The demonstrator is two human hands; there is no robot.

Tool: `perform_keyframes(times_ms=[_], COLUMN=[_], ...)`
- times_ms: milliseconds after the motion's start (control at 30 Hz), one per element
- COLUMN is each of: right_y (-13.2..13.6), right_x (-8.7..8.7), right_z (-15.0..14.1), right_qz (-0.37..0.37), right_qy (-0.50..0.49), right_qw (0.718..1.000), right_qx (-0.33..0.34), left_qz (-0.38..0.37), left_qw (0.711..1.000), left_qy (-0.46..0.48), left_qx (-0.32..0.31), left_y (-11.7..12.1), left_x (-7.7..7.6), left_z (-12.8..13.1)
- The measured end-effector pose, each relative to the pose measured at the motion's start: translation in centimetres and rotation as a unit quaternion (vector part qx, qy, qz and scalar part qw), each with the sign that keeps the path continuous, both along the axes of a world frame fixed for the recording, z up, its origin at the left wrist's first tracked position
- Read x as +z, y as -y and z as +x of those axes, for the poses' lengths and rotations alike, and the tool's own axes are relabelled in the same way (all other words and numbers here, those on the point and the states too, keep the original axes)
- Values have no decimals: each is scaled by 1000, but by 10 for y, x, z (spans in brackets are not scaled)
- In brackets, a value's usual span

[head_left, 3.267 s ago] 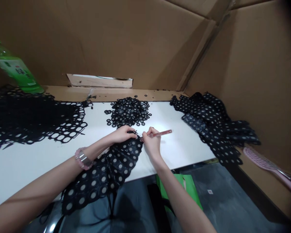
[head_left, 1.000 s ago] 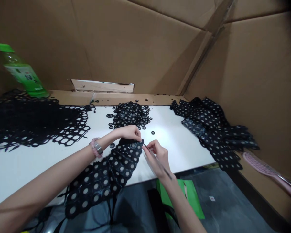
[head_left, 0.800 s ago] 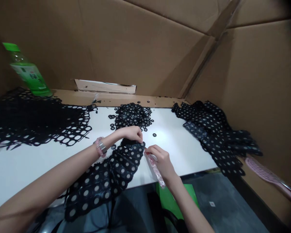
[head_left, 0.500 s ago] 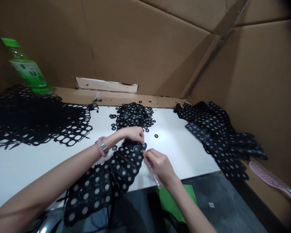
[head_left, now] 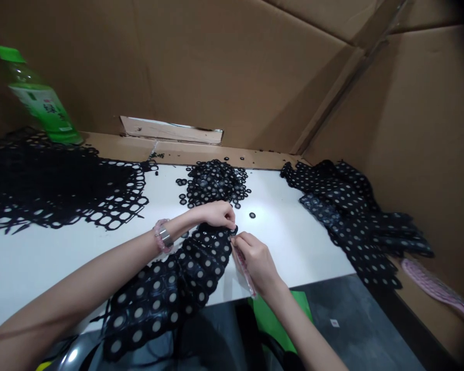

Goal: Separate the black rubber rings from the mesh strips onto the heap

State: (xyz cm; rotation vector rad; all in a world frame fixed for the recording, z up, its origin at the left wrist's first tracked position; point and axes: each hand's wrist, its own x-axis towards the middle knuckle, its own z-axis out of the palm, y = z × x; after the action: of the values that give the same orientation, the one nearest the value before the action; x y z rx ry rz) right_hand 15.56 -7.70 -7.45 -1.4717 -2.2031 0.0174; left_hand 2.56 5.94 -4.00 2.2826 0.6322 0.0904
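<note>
A black rubber-like sheet (head_left: pixel 154 299) with rows of pale dots runs from the table's front edge up to my hands. My left hand (head_left: pixel 218 214), with a bracelet at its wrist, is closed at the sheet's far end. Its fingertips pinch a small black ring (head_left: pixel 234 230), which sits by the sheet's right corner. Just right of it, my right hand (head_left: pixel 257 260) is closed round a slim, pinkish see-through stick (head_left: pixel 245 273). The stick's upper tip is at the ring; my fingers hide part of it.
Behind my hands lies a heap of small black rings (head_left: pixel 214 180), with one loose ring (head_left: pixel 252 215) to the right. Black netting (head_left: pixel 123 201) is piled left, below a green bottle (head_left: pixel 48 108). More dotted sheets (head_left: pixel 344 216) lie right, near a pink brush (head_left: pixel 429 281). Cardboard walls (head_left: pixel 216 67) enclose the table.
The view has shifted slightly. At my left fingertips, the black ring now shows a little apart from the sheet's corner. Both hands keep nearly the same place and grip.
</note>
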Motion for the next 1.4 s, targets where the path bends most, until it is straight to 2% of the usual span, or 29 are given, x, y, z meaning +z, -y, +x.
perform_keyframes(times_ms=[333, 500, 567, 633, 700, 767, 833, 900, 1000, 1100, 1167, 1267, 1400], right_y=[-4, -1, 5, 11, 13, 8, -2, -14, -29, -35, -35, -33, -35], right_x=[-2, 1, 6, 13, 23, 34, 44, 52, 58, 63, 67, 70, 70], right_z=[1, 5, 12, 19, 23, 18, 6, -12, -35, -48, -52, -54, -55], right_qz=[3, 14, 46, 72, 60, 5, -54, -80, -42, -5, 1, 12, 14], right_qy=[-1, -19, -76, -178, -313, -425, -494, -539, -594, -625, -636, -640, -628], right_qw=[1000, 999, 995, 981, 945, 896, 861, 837, 803, 780, 771, 768, 778], right_qx=[9, 26, 45, 16, -69, -127, -106, -48, -13, -14, -12, -17, -29], left_qz=[-57, -76, -79, -80, -80, -73, -53, -27, 32, 176, 248, 265, 325], left_qw=[998, 997, 997, 996, 995, 993, 990, 986, 982, 951, 934, 941, 931], left_qy=[2, 6, 13, 23, 41, 70, 99, 115, 129, 188, 217, 206, 165], left_qx=[-17, 5, 21, 33, 40, 53, 83, 113, 136, 173, 136, 36, -8], left_y=[-4, -6, -6, -6, -4, -1, 4, 11, 23, 33, 34, 31, 26], left_x=[1, -2, 1, 9, 22, 36, 50, 62, 75, 84, 87, 89, 82], left_z=[2, 1, -3, -10, -19, -28, -34, -37, -39, -42, -45, -49, -48])
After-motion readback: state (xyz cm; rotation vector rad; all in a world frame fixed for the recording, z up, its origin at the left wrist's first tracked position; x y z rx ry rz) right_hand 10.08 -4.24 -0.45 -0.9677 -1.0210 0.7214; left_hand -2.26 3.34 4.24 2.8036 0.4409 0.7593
